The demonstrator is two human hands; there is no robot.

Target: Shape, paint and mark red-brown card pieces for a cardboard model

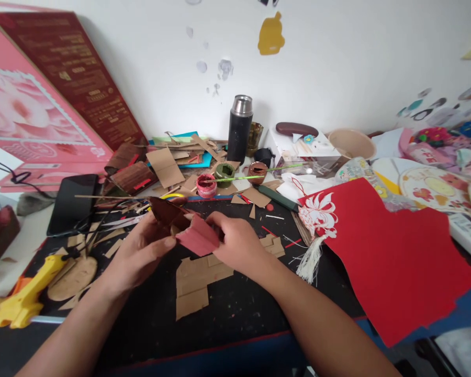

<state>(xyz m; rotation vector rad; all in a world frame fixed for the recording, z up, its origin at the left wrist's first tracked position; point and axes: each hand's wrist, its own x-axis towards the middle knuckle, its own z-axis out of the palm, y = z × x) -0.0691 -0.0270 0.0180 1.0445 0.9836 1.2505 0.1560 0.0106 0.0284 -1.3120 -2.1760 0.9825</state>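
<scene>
One head-worn camera looks forward and down over the black bench, the left hand near at eight o'clock, the right hand at six, the white wall farther off at twelve.

Black table edged in red and blue. Centre: an irregular cardboard offcut, lying flat. Left edge: a yellow hot-glue gun and a rounded cardboard disc, with smaller scraps around them. Far-left corner: a black smartphone. Far edge, right of centre: a tool with a dark green handle. Right end: a red sheet covering part of the near edge, a white tassel beside it. Beyond the far edge: red, green and brown paint jars and a black vacuum flask.
</scene>
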